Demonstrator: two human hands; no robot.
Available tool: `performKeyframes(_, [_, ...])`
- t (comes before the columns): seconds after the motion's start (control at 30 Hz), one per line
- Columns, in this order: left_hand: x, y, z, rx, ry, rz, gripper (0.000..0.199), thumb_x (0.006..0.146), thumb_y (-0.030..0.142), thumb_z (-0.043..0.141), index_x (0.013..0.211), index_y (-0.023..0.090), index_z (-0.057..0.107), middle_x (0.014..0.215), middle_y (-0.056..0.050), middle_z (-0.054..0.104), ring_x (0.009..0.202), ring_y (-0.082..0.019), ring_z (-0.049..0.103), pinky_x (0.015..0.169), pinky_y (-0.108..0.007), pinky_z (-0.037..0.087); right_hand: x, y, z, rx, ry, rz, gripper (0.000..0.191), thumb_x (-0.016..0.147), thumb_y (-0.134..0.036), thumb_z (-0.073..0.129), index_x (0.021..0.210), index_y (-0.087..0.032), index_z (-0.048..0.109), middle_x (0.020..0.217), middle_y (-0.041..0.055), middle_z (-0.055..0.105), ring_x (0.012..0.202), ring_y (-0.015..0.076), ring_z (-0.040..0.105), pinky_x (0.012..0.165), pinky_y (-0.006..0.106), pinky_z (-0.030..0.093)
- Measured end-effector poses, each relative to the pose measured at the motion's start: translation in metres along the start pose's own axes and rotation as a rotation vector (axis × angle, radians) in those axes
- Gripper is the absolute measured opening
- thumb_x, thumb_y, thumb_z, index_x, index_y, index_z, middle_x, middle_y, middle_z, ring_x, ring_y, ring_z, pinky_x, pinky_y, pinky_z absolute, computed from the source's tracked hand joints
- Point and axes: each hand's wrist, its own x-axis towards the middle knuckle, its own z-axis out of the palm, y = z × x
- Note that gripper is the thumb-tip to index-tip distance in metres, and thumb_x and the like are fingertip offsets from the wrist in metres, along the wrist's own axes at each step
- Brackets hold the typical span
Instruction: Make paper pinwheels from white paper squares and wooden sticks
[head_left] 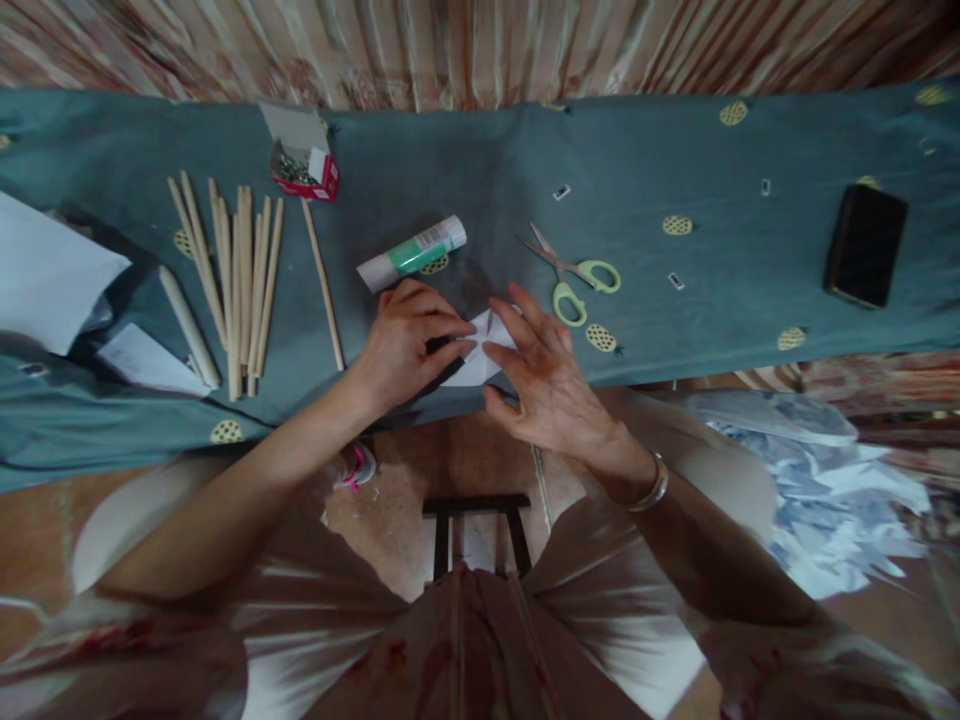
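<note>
A small piece of folded white paper point(472, 372) lies at the near edge of the cloth-covered table, between both hands. My left hand point(409, 342) is closed, its thumb and index finger pinching the paper's left part. My right hand point(544, 375) rests over the paper's right side with its fingers spread, fingertips touching the paper. Just beyond my left hand lies a green and white glue stick point(416, 252). Green-handled scissors point(571, 272) lie partly open beyond my right hand.
Several wooden sticks point(244, 285) and a white candle-like rod point(187, 325) lie left, near white paper sheets point(45, 270). A red box point(304, 170) holds small metal pieces. One stick point(324, 285) lies apart. A black phone point(866, 245) is far right; crumpled paper point(832, 500) sits below.
</note>
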Motion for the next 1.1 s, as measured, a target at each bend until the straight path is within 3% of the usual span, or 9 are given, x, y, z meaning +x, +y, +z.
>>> performKeyframes(0.3, [-0.012,-0.001,-0.014,0.017,0.106,-0.015,0.026,0.095,0.042,0.055,0.091,0.028,0.077,0.087,-0.004,0.072,0.089,-0.022,0.062,0.089,-0.041,0.048,0.005,-0.001,0.001,-0.052,0.019,-0.017,0.018,0.093,-0.019,0.049,0.101,-0.019,0.066,0.154,0.0145,0.046,0.153,0.0325,0.024,0.114,0.061,0.034])
performKeyframes(0.5, [-0.028,0.005,-0.016,-0.059,0.081,-0.111,0.027,0.096,0.038,0.053,0.097,0.021,0.074,0.086,-0.004,0.072,0.074,-0.016,0.065,0.067,-0.029,0.052,0.011,-0.001,0.005,-0.079,0.087,-0.038,0.022,0.089,-0.011,0.049,0.092,-0.018,0.069,0.147,0.0148,0.054,0.150,0.0313,0.032,0.112,0.059,0.038])
performKeyframes(0.57, [-0.033,0.008,-0.012,-0.207,0.064,-0.205,0.027,0.095,0.039,0.054,0.100,0.020,0.072,0.082,-0.003,0.072,0.059,-0.012,0.061,0.056,-0.026,0.049,0.012,0.000,0.007,-0.077,0.107,-0.041,0.022,0.089,-0.011,0.049,0.090,-0.018,0.070,0.145,0.0142,0.056,0.148,0.0312,0.034,0.111,0.059,0.040])
performKeyframes(0.63, [-0.037,0.011,-0.007,-0.494,0.052,-0.360,0.028,0.092,0.043,0.058,0.104,0.020,0.070,0.080,-0.002,0.073,0.048,-0.010,0.056,0.047,-0.024,0.045,0.013,0.002,0.008,-0.067,0.132,-0.034,0.022,0.090,-0.013,0.049,0.088,-0.018,0.070,0.143,0.0135,0.058,0.147,0.0313,0.036,0.110,0.059,0.041])
performKeyframes(0.73, [-0.038,0.020,-0.003,-0.899,0.058,-0.623,0.040,0.079,0.044,0.075,0.107,0.017,0.066,0.085,-0.005,0.075,0.043,-0.009,0.058,0.040,-0.021,0.040,0.015,0.003,0.009,-0.039,0.162,0.006,0.023,0.091,-0.014,0.049,0.085,-0.018,0.071,0.141,0.0136,0.060,0.146,0.0322,0.038,0.111,0.058,0.040])
performKeyframes(0.83, [-0.036,0.034,-0.007,-1.137,0.085,-0.828,0.051,0.072,0.036,0.083,0.113,0.016,0.060,0.095,-0.009,0.077,0.044,-0.011,0.062,0.035,-0.017,0.029,0.016,0.003,0.009,0.003,0.174,0.069,0.024,0.092,-0.016,0.049,0.083,-0.018,0.071,0.139,0.0131,0.062,0.145,0.0319,0.040,0.111,0.055,0.042])
performKeyframes(0.97, [-0.032,0.050,-0.012,-1.347,0.062,-0.937,0.050,0.077,0.029,0.079,0.118,0.017,0.055,0.094,-0.012,0.077,0.049,-0.015,0.068,0.034,-0.015,0.024,0.019,0.001,0.011,0.103,0.180,0.123,0.024,0.091,-0.018,0.050,0.079,-0.020,0.071,0.138,0.0116,0.062,0.146,0.0297,0.039,0.112,0.052,0.042])
performKeyframes(1.1, [-0.029,0.054,-0.011,-1.435,0.098,-0.953,0.034,0.083,0.029,0.073,0.110,0.017,0.057,0.092,-0.013,0.077,0.052,-0.015,0.068,0.035,-0.014,0.024,0.021,-0.002,0.015,0.150,0.194,0.127,0.023,0.090,-0.018,0.051,0.078,-0.019,0.071,0.138,0.0121,0.062,0.145,0.0296,0.040,0.112,0.052,0.042])
